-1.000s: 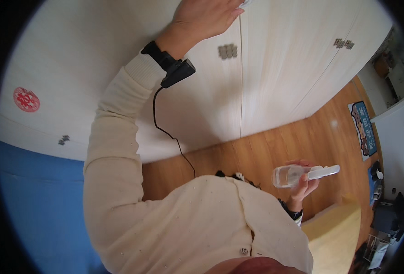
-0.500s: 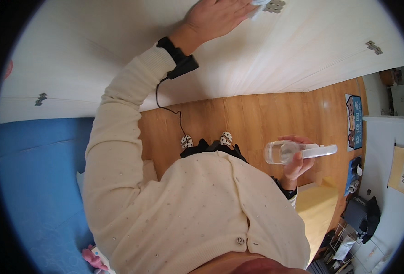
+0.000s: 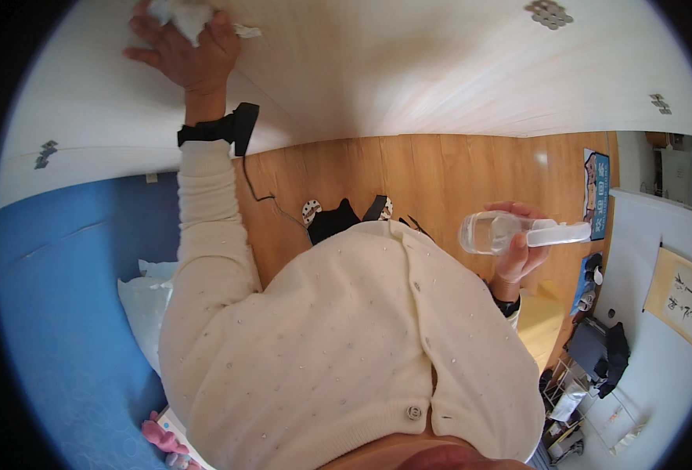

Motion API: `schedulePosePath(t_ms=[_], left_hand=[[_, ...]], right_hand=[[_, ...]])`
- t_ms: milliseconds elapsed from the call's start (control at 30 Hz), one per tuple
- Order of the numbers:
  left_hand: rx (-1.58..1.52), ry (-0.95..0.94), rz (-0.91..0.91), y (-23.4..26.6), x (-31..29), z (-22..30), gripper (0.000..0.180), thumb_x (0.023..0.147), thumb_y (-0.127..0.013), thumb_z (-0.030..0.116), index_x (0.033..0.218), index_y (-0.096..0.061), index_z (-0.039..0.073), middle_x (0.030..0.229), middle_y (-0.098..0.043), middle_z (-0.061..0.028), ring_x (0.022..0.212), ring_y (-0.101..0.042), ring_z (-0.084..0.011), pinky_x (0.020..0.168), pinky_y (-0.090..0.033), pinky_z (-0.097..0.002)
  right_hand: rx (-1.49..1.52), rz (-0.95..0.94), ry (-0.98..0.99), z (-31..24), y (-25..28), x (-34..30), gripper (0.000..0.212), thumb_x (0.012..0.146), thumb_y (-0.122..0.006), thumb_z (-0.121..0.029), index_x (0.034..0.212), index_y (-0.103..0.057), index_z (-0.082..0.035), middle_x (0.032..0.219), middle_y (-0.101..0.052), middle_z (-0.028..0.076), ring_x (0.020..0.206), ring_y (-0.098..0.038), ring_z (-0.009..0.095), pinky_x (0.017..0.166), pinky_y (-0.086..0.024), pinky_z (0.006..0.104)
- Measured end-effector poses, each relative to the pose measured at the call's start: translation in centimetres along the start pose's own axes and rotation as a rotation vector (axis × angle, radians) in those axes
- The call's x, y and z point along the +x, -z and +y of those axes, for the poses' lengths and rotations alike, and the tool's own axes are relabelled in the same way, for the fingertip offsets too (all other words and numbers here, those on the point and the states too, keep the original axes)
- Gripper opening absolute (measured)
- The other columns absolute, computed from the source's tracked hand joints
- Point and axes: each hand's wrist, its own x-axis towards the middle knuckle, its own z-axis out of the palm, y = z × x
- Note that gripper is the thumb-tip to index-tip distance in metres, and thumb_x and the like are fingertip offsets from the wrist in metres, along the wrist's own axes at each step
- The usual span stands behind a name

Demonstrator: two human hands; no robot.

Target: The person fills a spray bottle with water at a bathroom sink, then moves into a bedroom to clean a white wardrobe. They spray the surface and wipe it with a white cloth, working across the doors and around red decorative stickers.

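My left hand [image 3: 193, 59] is raised at the far left against a pale wardrobe-like panel [image 3: 393, 86]. Its fingers press a crumpled white cloth or tissue [image 3: 183, 14] to the surface, and a loose end sticks out beside the thumb. Lower and to the right, my right hand [image 3: 518, 262] grips a clear plastic spray bottle [image 3: 487, 233] with a white head [image 3: 559, 234]. The bottle lies tilted on its side, its head pointing right, with fingers and thumb around its neck. Clear liquid seems to be inside.
A metal plate of joined discs [image 3: 549, 14] and hinge-like fittings [image 3: 46, 154] sit on the panel. To the left is a blue surface [image 3: 64, 298] with a pale pillow [image 3: 146, 305]. Wooden floor [image 3: 440, 172] runs below; a blue mat [image 3: 596, 196] and grey case [image 3: 587, 345] stand right.
My left hand has swept left across the panel with the cloth, away from the disc plate. The right hand and spray bottle have shifted only slightly, up and right in view.
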Motion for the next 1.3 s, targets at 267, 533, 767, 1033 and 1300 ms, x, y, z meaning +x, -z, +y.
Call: schedulePosePath(t_ms=[267,533,767,1033,1300], left_hand=[[-0.026,0.683,-0.563,-4.3,-18.5,6.5,0.016,0.082,-0.050,0.014,0.068,-0.048,0.005,0.066,-0.053,-0.0144,0.063,-0.052,-0.0380,0.056,-0.036,-0.0472],[-0.855,1.282,-0.492,-0.6,-29.0,31.6,0.044,0.096,-0.038,0.028,0.122,-0.039,-0.007,0.124,-0.042,-0.0318,0.127,-0.026,-0.0455,0.105,-0.014,-0.0558],[-1.107,1.835,-0.306,0.8,-24.3,28.5,0.055,0.099,-0.041,0.026,0.140,-0.027,-0.008,0.140,-0.037,-0.0257,0.131,-0.034,-0.0371,0.109,-0.026,-0.0473],[-2.087,1.973,0.550,8.9,-18.1,9.6,0.054,0.095,-0.041,0.037,0.136,-0.042,0.003,0.137,-0.048,-0.0134,0.128,-0.042,-0.0275,0.112,-0.029,-0.0429],[-2.363,1.848,0.156,15.0,-13.5,7.1,0.068,0.093,-0.042,0.045,0.146,-0.030,0.004,0.153,-0.026,-0.0201,0.141,-0.024,-0.0346,0.116,-0.018,-0.0508]], right_hand=[[0.005,-0.105,0.007,0.0,-1.5,4.0,0.044,0.085,-0.061,-0.025,0.112,-0.049,0.009,0.099,-0.060,0.020,0.083,-0.066,0.038,0.070,-0.057,0.0471],[-0.039,-0.288,0.133,0.0,-2.4,9.0,0.061,0.084,-0.069,-0.046,0.112,-0.051,0.004,0.098,-0.062,0.023,0.088,-0.065,0.037,0.077,-0.056,0.0481],[0.026,-0.417,0.183,0.1,-2.5,10.8,0.059,0.083,-0.070,-0.045,0.115,-0.052,0.002,0.096,-0.064,0.023,0.087,-0.066,0.037,0.080,-0.055,0.0468],[0.096,-0.484,0.155,2.0,-2.6,11.6,0.053,0.088,-0.063,-0.043,0.114,-0.053,0.002,0.096,-0.065,0.024,0.084,-0.067,0.036,0.075,-0.055,0.0439],[0.173,-0.731,0.010,4.0,-7.8,11.9,0.047,0.088,-0.059,-0.036,0.107,-0.053,0.006,0.097,-0.065,0.022,0.087,-0.065,0.029,0.077,-0.052,0.0382]])
